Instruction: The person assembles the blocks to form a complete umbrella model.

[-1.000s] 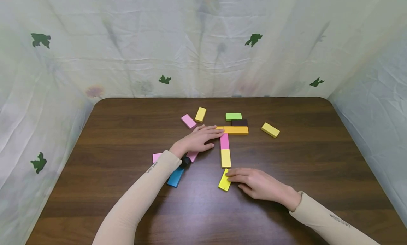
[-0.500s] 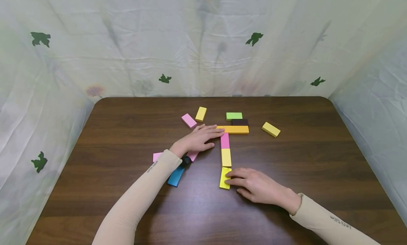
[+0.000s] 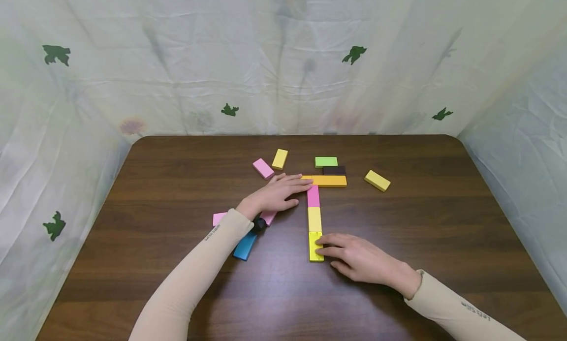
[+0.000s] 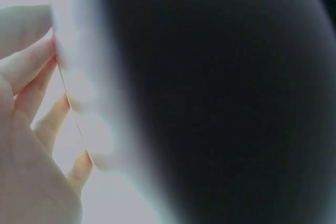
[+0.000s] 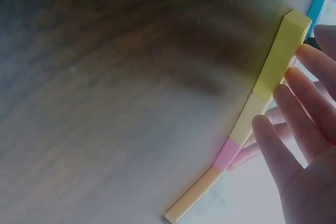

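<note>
In the head view, my right hand (image 3: pixel 365 258) touches a bright yellow block (image 3: pixel 313 252) with its fingertips, thumb apart from it. That block lies end to end with a pale yellow block (image 3: pixel 315 219) and a pink block (image 3: pixel 313 197), forming a straight column. At the column's far end, an orange block (image 3: pixel 330 181) lies crosswise in a row. My left hand (image 3: pixel 278 193) rests with fingers extended over the row's left part, hiding what lies beneath. The right wrist view shows the bright yellow block (image 5: pixel 281 51) beside my fingers. Glare washes out the left wrist view around my fingers.
Behind the orange row lie a black block (image 3: pixel 334 170) and a green block (image 3: pixel 326 162). Loose pieces include a pink block (image 3: pixel 263 169), a yellow block (image 3: pixel 280 159) and another yellow block (image 3: pixel 377 180). A blue block (image 3: pixel 245 247) and pink pieces lie partly under my left forearm.
My right fingers have turned the bright yellow block from a slant to straight and shifted it slightly right, against the pale yellow block's near end. My left hand stays put.
</note>
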`<state>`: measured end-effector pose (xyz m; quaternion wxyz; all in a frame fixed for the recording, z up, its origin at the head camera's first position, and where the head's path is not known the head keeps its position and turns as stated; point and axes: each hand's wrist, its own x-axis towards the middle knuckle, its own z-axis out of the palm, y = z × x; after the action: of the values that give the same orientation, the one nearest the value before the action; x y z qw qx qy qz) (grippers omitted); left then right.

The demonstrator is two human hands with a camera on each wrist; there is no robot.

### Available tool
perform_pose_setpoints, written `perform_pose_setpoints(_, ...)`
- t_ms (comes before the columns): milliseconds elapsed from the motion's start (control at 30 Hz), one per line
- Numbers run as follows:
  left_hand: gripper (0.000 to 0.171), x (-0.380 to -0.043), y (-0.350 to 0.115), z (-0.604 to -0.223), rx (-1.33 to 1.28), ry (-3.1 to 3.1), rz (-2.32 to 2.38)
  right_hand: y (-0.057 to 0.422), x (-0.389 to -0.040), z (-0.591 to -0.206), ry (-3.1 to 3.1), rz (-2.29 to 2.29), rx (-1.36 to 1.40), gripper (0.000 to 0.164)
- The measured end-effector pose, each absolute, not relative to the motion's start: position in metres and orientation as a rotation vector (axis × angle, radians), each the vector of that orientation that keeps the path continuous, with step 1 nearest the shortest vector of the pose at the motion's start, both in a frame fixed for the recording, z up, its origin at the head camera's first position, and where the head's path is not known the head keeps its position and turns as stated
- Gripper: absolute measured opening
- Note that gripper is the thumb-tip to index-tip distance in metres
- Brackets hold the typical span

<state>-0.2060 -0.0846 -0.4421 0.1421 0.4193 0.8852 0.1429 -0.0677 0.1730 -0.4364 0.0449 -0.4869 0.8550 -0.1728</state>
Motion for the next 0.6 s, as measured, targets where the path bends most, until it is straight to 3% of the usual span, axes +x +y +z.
perform_pose_setpoints(600, 0.056, -0.2045, -0.0839, -0.4397, 1.201, 2.555, 0.410, 0.1755, -0.0693, -0.4387, 2.619, -0.571, -1.520, 0.034)
